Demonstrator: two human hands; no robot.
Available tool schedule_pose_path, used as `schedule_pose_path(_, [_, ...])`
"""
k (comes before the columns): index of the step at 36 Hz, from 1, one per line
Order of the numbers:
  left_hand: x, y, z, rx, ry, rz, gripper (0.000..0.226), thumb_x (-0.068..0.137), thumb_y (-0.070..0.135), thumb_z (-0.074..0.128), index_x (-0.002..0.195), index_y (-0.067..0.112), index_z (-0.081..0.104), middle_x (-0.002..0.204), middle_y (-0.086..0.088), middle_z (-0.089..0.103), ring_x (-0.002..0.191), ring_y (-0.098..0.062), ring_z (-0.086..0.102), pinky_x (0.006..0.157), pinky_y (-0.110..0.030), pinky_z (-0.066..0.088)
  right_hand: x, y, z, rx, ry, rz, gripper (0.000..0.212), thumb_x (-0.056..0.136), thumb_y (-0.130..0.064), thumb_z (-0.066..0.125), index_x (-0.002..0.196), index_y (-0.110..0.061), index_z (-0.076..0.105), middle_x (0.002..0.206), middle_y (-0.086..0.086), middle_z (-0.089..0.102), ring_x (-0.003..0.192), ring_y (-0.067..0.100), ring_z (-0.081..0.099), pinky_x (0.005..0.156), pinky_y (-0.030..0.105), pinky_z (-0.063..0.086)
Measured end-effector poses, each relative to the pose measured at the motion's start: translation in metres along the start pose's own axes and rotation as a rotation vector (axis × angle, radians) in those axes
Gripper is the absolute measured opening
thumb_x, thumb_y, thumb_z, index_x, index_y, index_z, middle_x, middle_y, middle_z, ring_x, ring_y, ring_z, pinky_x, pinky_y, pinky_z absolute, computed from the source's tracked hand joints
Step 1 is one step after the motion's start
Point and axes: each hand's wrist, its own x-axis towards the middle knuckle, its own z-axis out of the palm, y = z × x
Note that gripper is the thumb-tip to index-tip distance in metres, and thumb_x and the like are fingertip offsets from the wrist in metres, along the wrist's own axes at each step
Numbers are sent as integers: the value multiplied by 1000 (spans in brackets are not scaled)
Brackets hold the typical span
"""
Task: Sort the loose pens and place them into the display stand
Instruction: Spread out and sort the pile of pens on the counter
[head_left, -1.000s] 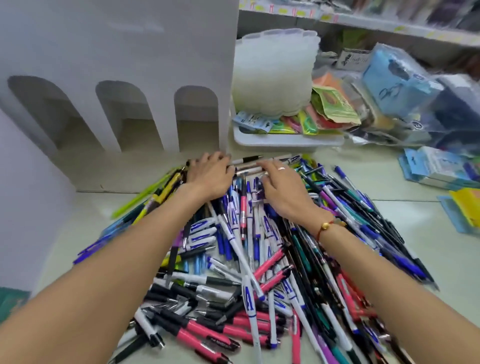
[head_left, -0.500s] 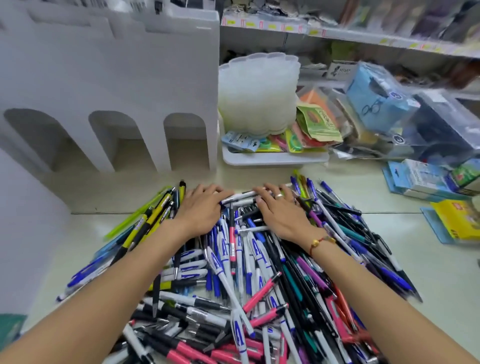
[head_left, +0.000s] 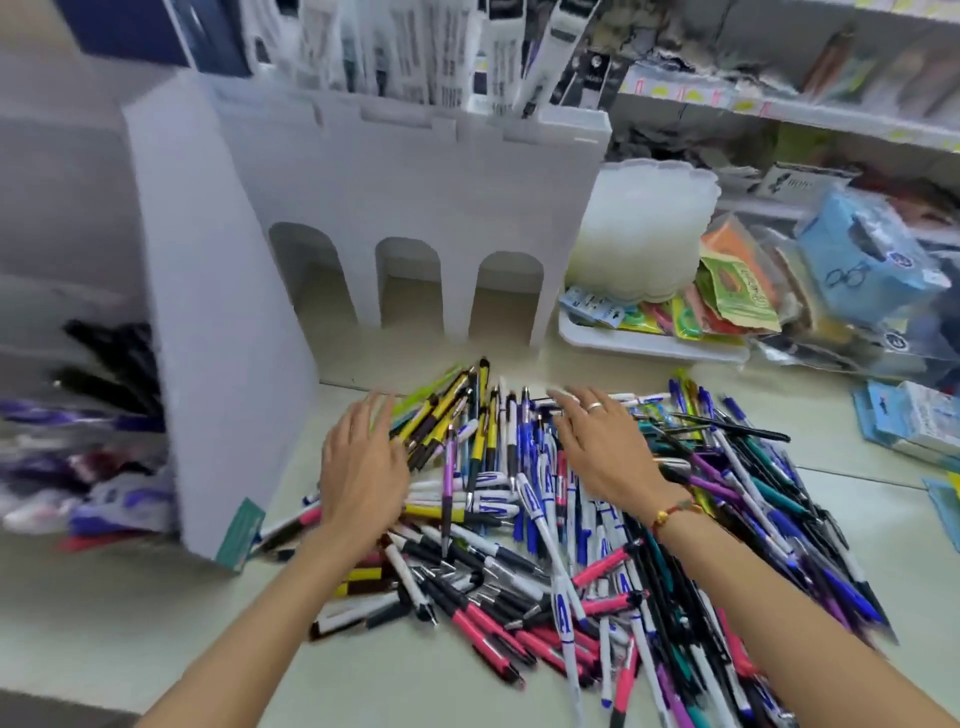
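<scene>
I am drawing my left hand (head_left: 363, 467) and right hand (head_left: 605, 452) back across the pens (head_left: 545, 519) heaped on the counter (head_left: 156, 623), each grip flat, holding nothing; the display stand (head_left: 415, 208) is coming into view, sorting barely begun.

You're over a pale tiled floor (head_left: 156, 623), with cluttered shop shelves (head_left: 779, 109) behind and packaged goods (head_left: 862, 254) at right.

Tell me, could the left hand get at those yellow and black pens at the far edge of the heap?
Probably yes. The left hand lies open right beside the yellow and black pens, and nothing stands between them.
</scene>
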Motion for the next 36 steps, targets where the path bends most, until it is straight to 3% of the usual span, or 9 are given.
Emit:
schedule_pose_path(6, [-3, -40, 3, 16, -165, -134, 54, 104, 35, 21, 154, 19, 10, 161, 0, 6, 148, -20, 5, 119, -37, 8, 40, -88, 19, 30, -32, -221, 41, 104, -31, 29, 140, -20, 45, 147, 5, 42, 137, 24, 33, 111, 36, 24])
schedule_pose_path(12, [-5, -46, 12, -13, -151, -120, 51, 104, 35, 21, 153, 19, 19, 158, 3, 20, 145, -16, 14, 118, -35, 12, 74, -135, 44, 25, -213, -294, 48, 104, -38, 24, 151, -28, 24, 160, 0, 19, 148, 25, 10, 120, 48, 5])
schedule_pose_path(16, [-9, -43, 19, -30, -98, -162, 49, 104, 33, 22, 151, 23, 23, 158, 6, 20, 144, -14, 12, 118, -34, 11, 80, -132, 52, -47, -255, -354, 47, 104, -42, 18, 148, -32, 29, 158, -3, 22, 147, 24, 12, 118, 52, -2])
schedule_pose_path(20, [-13, -27, 27, -96, -119, -231, 49, 105, 33, 19, 153, 23, 16, 161, 5, 4, 148, -14, -4, 120, -35, -2, 77, -113, 54, -33, -156, -464, 42, 104, -42, 22, 138, -31, 44, 147, 2, 39, 140, 22, 27, 117, 51, 2])
schedule_pose_path(25, [-16, -1, 41, -121, -168, -324, 51, 105, 34, 13, 154, 24, 4, 160, 1, -14, 146, -16, -18, 118, -34, -12, 73, -93, 48, 3, -169, -532, 39, 104, -40, 24, 132, -30, 49, 142, 2, 43, 136, 24, 34, 117, 48, 2])
schedule_pose_path(32, [-13, 22, 50, -114, -216, -396, 56, 104, 38, 12, 153, 15, -5, 159, -6, -21, 145, -20, -23, 117, -36, -13, 70, -72, 41, -53, -175, -572, 41, 104, -41, 20, 136, -34, 45, 144, -1, 42, 138, 21, 31, 117, 52, 3])
schedule_pose_path(36, [-11, 16, 38, -158, -235, -365, 56, 104, 41, 18, 154, 17, 6, 161, -4, -11, 147, -20, -14, 117, -35, -7, 68, -73, 37, -43, -197, -554, 44, 103, -43, 19, 139, -35, 44, 147, -3, 40, 142, 19, 25, 117, 52, 1])
